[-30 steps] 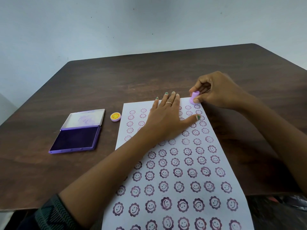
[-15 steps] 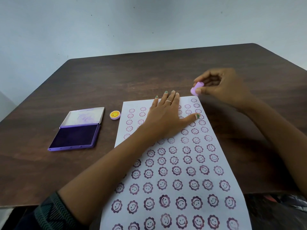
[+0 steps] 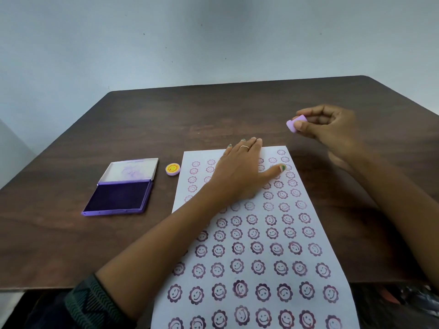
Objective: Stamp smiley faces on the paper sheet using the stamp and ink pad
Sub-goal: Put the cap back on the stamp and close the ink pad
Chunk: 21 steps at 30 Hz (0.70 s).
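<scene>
From where I watch, the main change is on the right: a second ago my right hand (image 3: 332,129) was pressing the stamp (image 3: 295,123) onto the far right corner of the paper sheet (image 3: 308,233), half a second ago it had lifted just clear of that corner, and now it has drawn further back and to the right, so it hangs above the bare dark wooden table (image 3: 213,110), well off the sheet. The view itself has tipped a little, with everything sitting lower in the picture than before, though the table's things keep their places relative to one another. The sheet lies lengthwise in front of me, running off the near table edge, covered in rows of purple flower-rimmed smiley faces, fainter toward the far end. My left hand (image 3: 240,172) has not shifted: it lies flat and fully spread on the far part of the sheet, palm down, fingertips reaching the far edge, thumb stretched out to the right across the prints. The right hand is curled closed around the small lilac stamp, pinching it between thumb and fingers with its end pointing left. Left of the sheet the purple ink pad (image 3: 118,195) sits open, lid folded back, and between it and the sheet rests a small round yellow-faced cap (image 3: 172,169).
</scene>
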Available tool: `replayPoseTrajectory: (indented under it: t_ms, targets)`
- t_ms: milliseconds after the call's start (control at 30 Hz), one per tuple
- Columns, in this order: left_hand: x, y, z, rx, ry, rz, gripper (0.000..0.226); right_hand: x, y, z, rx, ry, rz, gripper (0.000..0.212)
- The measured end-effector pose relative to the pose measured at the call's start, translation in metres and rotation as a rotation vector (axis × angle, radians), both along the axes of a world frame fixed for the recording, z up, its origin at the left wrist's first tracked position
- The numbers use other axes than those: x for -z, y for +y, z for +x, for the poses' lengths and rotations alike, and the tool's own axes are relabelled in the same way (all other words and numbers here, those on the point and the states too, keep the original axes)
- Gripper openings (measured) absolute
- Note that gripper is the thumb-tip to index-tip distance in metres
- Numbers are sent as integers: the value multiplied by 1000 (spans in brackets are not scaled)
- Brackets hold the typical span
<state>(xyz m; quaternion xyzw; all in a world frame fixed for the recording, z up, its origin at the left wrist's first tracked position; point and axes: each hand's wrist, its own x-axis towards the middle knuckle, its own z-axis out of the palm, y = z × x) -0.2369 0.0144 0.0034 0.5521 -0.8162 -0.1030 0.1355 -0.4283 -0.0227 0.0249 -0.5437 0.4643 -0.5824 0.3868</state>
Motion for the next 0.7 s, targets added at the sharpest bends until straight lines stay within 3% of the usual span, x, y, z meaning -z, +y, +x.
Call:
replayPoseTrajectory:
  t_ms: [233, 700]
  targets:
    - [-28, -3, 42, -28, 52, -148, 49, 4, 1, 0, 26, -29, -20, 30]
    - [-42, 27, 129, -223, -187, -60, 43, 1, 10, 13, 101, -32, -59, 35]
